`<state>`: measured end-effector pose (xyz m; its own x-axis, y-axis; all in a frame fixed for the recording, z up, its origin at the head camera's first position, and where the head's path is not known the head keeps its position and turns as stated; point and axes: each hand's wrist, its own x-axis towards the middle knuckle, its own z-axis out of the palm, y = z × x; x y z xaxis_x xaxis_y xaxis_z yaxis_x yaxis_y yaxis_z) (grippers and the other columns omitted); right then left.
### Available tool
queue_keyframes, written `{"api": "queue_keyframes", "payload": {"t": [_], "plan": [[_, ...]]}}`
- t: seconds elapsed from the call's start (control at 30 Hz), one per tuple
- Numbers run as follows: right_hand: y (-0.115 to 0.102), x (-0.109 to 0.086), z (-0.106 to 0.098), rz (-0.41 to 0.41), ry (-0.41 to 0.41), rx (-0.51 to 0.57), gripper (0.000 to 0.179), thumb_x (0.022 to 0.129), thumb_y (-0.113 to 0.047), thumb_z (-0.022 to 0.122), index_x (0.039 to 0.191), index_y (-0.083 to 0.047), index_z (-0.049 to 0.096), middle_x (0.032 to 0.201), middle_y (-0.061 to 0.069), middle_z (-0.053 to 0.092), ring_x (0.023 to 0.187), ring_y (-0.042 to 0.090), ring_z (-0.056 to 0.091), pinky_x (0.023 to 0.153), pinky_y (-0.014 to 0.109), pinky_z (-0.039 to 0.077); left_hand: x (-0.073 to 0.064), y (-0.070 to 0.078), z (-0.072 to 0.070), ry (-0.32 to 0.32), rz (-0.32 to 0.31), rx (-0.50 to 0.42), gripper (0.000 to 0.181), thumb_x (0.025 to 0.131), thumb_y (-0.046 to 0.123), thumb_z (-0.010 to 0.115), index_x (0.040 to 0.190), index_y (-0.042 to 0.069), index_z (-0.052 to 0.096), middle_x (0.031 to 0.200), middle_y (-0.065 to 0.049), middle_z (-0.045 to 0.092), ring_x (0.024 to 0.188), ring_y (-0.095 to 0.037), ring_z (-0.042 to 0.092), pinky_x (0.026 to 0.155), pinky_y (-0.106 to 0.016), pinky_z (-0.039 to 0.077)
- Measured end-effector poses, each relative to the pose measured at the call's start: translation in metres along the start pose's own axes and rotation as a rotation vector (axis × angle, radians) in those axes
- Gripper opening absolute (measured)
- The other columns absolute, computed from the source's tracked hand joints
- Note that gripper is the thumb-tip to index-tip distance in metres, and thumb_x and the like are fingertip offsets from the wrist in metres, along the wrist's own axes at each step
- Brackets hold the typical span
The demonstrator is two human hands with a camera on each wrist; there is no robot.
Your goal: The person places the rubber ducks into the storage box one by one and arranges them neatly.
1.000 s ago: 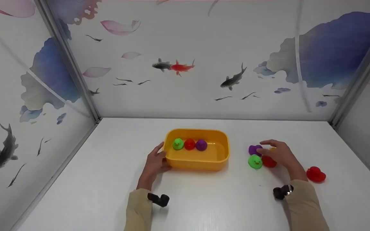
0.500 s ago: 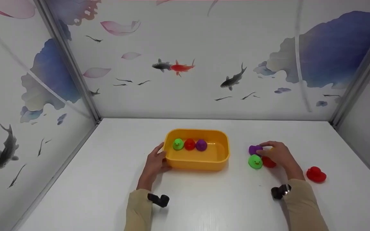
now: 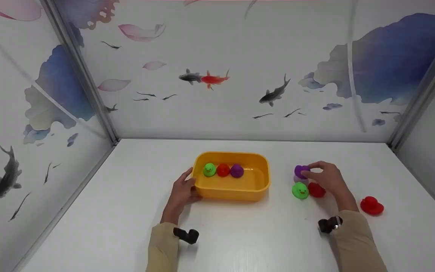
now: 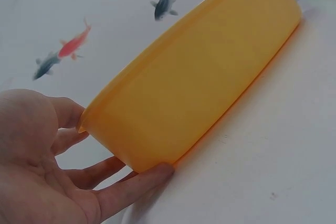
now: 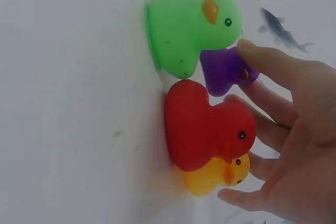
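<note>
In the head view my left hand (image 3: 182,189) touches the left end of a yellow plastic tub (image 3: 229,193). Its fairly straight fingers lie against the end wall, from rim to base, in the left wrist view. My right hand (image 3: 329,177) pinches a small purple rubber duck (image 5: 223,72) between thumb and fingertips, just above the table. Below and beside it stand a green duck (image 5: 176,27) and a red duck (image 5: 191,124). A yellow duck (image 5: 202,182) shows partly behind the red one. The tub holds a green duck (image 3: 209,169), a red duck (image 3: 223,169) and a purple duck (image 3: 236,170).
Another red duck (image 3: 371,205) sits on the white table (image 3: 247,238), right of my right forearm. Walls printed with fish and leaves stand along the back (image 3: 217,113) and sides. The right part of the tub's floor (image 3: 255,179) shows bare.
My right hand has closed its pinch on the purple duck and raised it slightly off the table. My left hand and the tub have stayed in place.
</note>
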<state>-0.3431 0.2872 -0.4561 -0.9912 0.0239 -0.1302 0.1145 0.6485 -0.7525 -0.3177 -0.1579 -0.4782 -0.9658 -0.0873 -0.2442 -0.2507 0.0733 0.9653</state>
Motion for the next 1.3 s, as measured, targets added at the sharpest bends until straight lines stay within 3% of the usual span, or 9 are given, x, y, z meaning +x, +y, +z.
{"api": "queue_keyframes", "payload": {"t": [0.23, 0.4, 0.77, 1.03, 1.3], "plan": [[-0.012, -0.003, -0.004, -0.044, 0.022, 0.078, 0.077, 0.09, -0.057, 0.066, 0.143, -0.005, 0.046, 0.152, 0.025, 0.042, 0.143, 0.046, 0.034, 0.116, 0.059, 0.037, 0.001, 0.0, -0.001, 0.005, -0.002, 0.004, 0.053, 0.106, 0.024, 0.045, 0.158, 0.026, 0.032, 0.144, -0.018, 0.055, 0.093, -0.02, 0.067, 0.088, -0.037, 0.061], [-0.021, -0.008, -0.007, -0.071, 0.033, 0.159, 0.078, 0.088, -0.059, 0.066, 0.142, -0.007, 0.045, 0.149, 0.022, 0.045, 0.138, 0.042, 0.044, 0.116, 0.054, 0.039, 0.0, 0.001, 0.0, 0.008, 0.001, 0.001, 0.053, 0.106, 0.024, 0.046, 0.157, 0.026, 0.033, 0.145, -0.018, 0.055, 0.097, -0.021, 0.067, 0.089, -0.038, 0.061], [-0.032, -0.008, 0.002, -0.098, 0.036, 0.269, 0.078, 0.088, -0.055, 0.068, 0.144, -0.007, 0.041, 0.151, 0.021, 0.043, 0.126, 0.039, 0.059, 0.116, 0.052, 0.041, 0.001, 0.001, 0.0, 0.011, -0.018, -0.004, 0.052, 0.106, 0.024, 0.046, 0.157, 0.027, 0.034, 0.149, -0.018, 0.052, 0.104, -0.023, 0.066, 0.09, -0.039, 0.061], [-0.041, -0.004, 0.016, -0.055, -0.001, 0.279, 0.071, 0.091, -0.051, 0.066, 0.15, -0.017, 0.046, 0.153, 0.017, 0.044, 0.133, 0.037, 0.053, 0.118, 0.054, 0.037, 0.001, 0.001, 0.001, 0.01, -0.014, -0.003, 0.053, 0.105, 0.025, 0.047, 0.157, 0.027, 0.034, 0.147, -0.018, 0.054, 0.1, -0.024, 0.066, 0.088, -0.039, 0.061], [-0.053, -0.002, 0.027, -0.027, -0.022, 0.292, 0.066, 0.091, -0.046, 0.069, 0.145, -0.011, 0.05, 0.151, 0.017, 0.046, 0.128, 0.034, 0.058, 0.115, 0.047, 0.043, 0.002, 0.001, 0.002, 0.01, -0.016, -0.009, 0.053, 0.106, 0.024, 0.047, 0.157, 0.025, 0.034, 0.148, -0.018, 0.052, 0.102, -0.024, 0.065, 0.088, -0.039, 0.061]]}}
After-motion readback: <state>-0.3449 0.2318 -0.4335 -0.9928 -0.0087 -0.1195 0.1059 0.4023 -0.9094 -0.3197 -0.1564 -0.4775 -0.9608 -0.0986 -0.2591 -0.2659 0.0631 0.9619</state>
